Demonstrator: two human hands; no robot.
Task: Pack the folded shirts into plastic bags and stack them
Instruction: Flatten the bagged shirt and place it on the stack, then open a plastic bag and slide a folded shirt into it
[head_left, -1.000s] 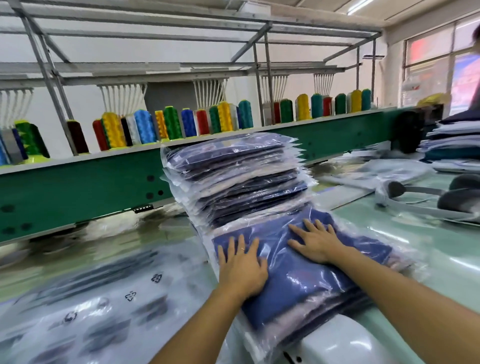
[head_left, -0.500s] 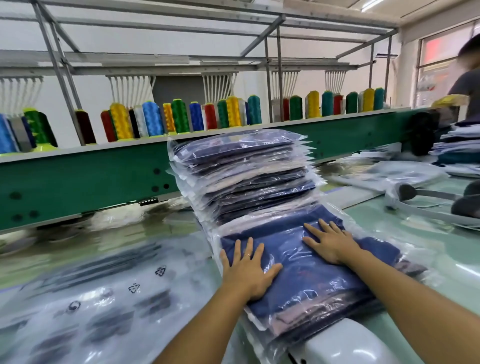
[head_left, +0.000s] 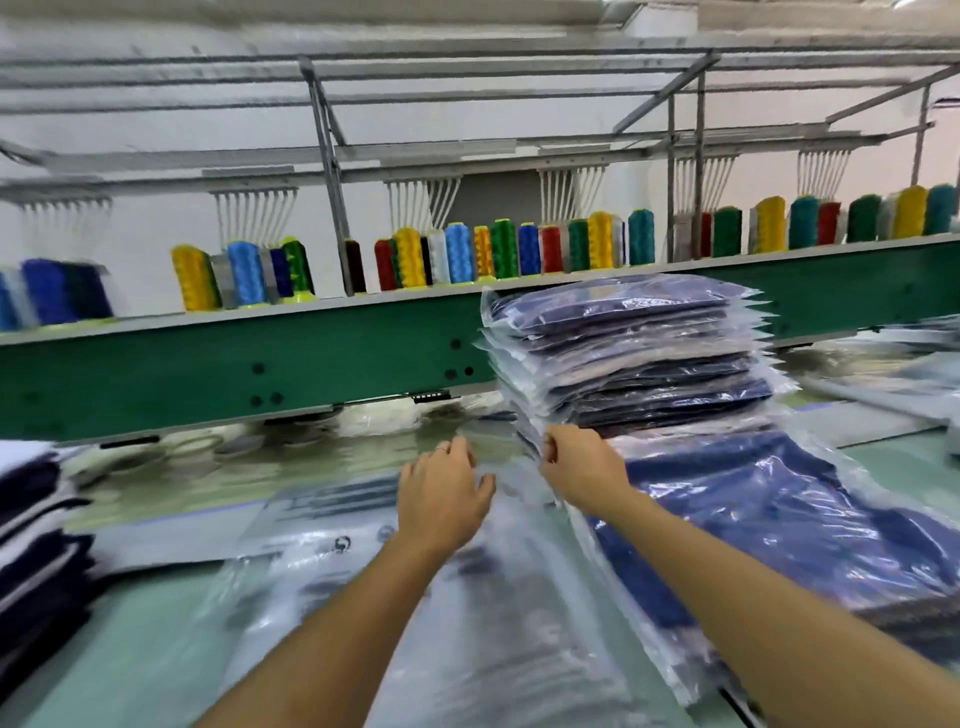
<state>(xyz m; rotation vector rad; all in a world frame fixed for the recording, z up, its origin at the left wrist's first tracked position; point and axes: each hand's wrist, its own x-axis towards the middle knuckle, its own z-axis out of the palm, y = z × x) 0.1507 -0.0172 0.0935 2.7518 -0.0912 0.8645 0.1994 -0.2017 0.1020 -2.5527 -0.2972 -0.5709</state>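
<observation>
My left hand (head_left: 441, 493) hovers with relaxed, spread fingers over a pile of empty clear plastic bags (head_left: 395, 587) lying flat on the table. My right hand (head_left: 582, 473) is just beside it, fingers curled on a clear plastic bag edge at the left side of the low stack of bagged navy shirts (head_left: 779, 519). Behind that stack stands a taller stack of bagged shirts (head_left: 634, 353). Unbagged folded dark shirts (head_left: 36, 545) are piled at the far left edge.
A green machine beam (head_left: 208, 374) runs across the back of the pale green table (head_left: 130, 649), with several coloured thread spools (head_left: 457, 254) on top. More plastic and papers lie at the far right (head_left: 893, 358).
Both hands have lifted off the top bagged shirt and moved left to the empty bags. The view has swung left, so the pile of folded shirts is now in sight.
</observation>
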